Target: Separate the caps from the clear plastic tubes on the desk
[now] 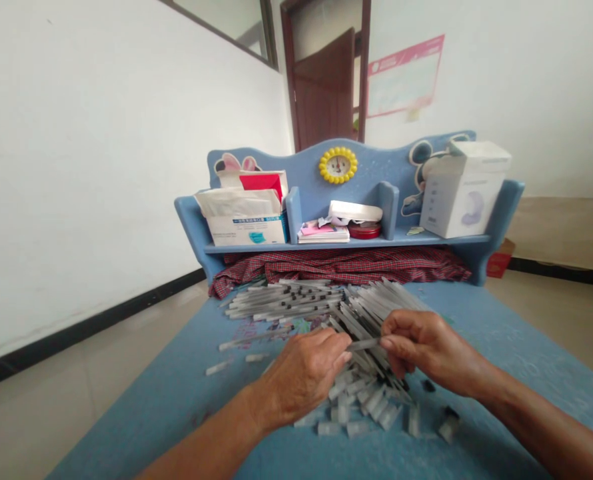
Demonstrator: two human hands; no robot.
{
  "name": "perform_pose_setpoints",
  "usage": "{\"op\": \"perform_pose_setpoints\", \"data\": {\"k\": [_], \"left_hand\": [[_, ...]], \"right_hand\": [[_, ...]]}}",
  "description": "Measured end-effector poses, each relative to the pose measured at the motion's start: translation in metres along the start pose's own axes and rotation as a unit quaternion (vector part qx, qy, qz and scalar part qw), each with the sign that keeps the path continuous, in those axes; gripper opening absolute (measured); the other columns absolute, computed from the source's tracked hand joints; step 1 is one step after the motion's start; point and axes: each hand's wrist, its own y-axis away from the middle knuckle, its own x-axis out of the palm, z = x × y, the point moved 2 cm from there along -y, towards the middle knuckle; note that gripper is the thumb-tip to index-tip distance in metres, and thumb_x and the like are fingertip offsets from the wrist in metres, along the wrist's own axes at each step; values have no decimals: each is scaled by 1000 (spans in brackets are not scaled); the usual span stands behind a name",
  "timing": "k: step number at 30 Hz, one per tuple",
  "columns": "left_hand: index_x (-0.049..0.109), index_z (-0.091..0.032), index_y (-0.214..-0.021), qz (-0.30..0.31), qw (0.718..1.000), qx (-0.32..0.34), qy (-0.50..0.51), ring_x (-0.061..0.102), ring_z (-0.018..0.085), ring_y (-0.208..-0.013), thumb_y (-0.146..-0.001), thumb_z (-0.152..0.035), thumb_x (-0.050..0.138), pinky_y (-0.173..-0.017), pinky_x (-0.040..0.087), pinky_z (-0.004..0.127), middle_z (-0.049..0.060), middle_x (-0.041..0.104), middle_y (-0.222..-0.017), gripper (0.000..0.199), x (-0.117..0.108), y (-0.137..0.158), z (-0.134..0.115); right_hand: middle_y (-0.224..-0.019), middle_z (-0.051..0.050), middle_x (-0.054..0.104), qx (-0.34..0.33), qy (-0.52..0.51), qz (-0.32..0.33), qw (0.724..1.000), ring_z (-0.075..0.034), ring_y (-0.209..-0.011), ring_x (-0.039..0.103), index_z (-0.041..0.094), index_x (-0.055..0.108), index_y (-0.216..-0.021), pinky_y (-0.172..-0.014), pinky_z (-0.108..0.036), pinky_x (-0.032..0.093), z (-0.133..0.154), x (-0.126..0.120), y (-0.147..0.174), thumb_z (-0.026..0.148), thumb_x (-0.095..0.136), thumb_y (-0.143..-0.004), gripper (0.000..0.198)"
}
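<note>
Between my two hands a slim translucent pen (pixel 364 345) is stretched sideways above the desk. My left hand (pixel 309 367) is closed round its left end, fingers curled over. The right end is pinched by the thumb and fingers of my right hand (pixel 419 341). Below and behind the hands lies a pile of pen barrels (pixel 361 320), some with dark parts. Several short clear pen caps (pixel 376 402) are scattered nearer to me. Another heap of pens (pixel 281 300) lies at the back left. My fingers hide the held pen's ends.
The blue desk (pixel 176 413) has a raised shelf (pixel 336 245) along its back. On it stand a mask box (pixel 246 227), a white carton (pixel 469 193) and a red round tin (pixel 365 231). A checked cloth (pixel 336 265) is tucked under it. Small black pieces (pixel 428 385) lie at right.
</note>
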Motion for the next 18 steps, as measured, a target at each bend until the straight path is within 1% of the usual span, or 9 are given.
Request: {"op": "perform_pose_setpoints", "data": {"k": [2, 5, 7, 10, 11, 13, 15, 16, 18], "left_hand": [[55, -15, -89, -6, 1000, 0, 10, 54, 15, -66, -93, -17, 39, -60, 40, 23, 3, 57, -73, 17, 1, 2, 0], [56, -15, -89, -21, 1000, -3, 16, 54, 15, -66, -93, -18, 39, -60, 40, 23, 3, 57, -73, 17, 1, 4, 0], [56, -15, -90, -30, 999, -5, 17, 55, 16, -67, -93, -18, 39, -60, 40, 24, 4, 58, -74, 18, 1, 4, 0], [57, -14, -91, -34, 999, -3, 17, 56, 17, -68, -93, -17, 38, -61, 41, 25, 4, 58, -74, 19, 2, 4, 1], [57, -14, -91, -34, 999, -3, 16, 56, 17, -67, -93, -18, 38, -61, 41, 25, 4, 58, -74, 19, 3, 4, 1], [57, -14, -92, -32, 999, -6, 17, 56, 17, -68, -93, -18, 38, -61, 42, 25, 5, 59, -75, 19, 4, 4, 2], [57, -14, -91, -29, 999, -14, 20, 57, 17, -69, -93, -18, 38, -62, 43, 25, 5, 59, -76, 19, 4, 4, 3], [57, -14, -91, -27, 999, -18, 21, 57, 17, -69, -93, -18, 38, -62, 43, 25, 5, 60, -76, 19, 5, 4, 4], [57, -15, -91, -26, 999, -25, 24, 58, 17, -70, -93, -18, 39, -63, 44, 25, 5, 60, -77, 18, 5, 4, 5]], "right_hand": [[-57, 2, 60, -5, -39, 6, 999, -11, -53, 53, 20, 49, -79, -51, -22, 41, -1, 2, 0, 32, 60, -82, 17], [-59, 4, 58, -4, -27, -12, 1000, -11, -51, 54, 21, 48, -91, -48, -22, 41, -2, 1, 0, 35, 65, -78, 26], [-56, 3, 56, 1, 26, -22, 999, -10, -43, 51, 20, 51, -82, -41, -21, 37, -2, 1, 1, 43, 58, -83, 24], [-53, 1, 56, -2, 64, -6, 998, -8, -37, 48, 19, 48, -64, -37, -20, 34, -2, 1, 1, 48, 43, -90, 39], [-54, 1, 57, -1, 49, 4, 999, -8, -39, 49, 19, 48, -66, -38, -20, 34, -2, 1, 0, 47, 45, -90, 37], [-60, 3, 58, 3, -3, 16, 1000, -8, -43, 53, 20, 50, -82, -40, -19, 36, -2, 2, 0, 46, 53, -86, 26], [-62, 5, 57, 9, -30, 22, 999, -9, -44, 54, 21, 47, -97, -39, -18, 36, -3, 2, -2, 45, 61, -81, 31], [-61, 5, 57, 10, -22, 19, 1000, -9, -42, 53, 21, 48, -98, -38, -18, 35, -4, 2, -2, 45, 60, -81, 32], [-56, 4, 56, 13, 19, 8, 1000, -8, -38, 49, 20, 51, -85, -36, -19, 33, -5, 1, -3, 48, 51, -87, 28]]}}
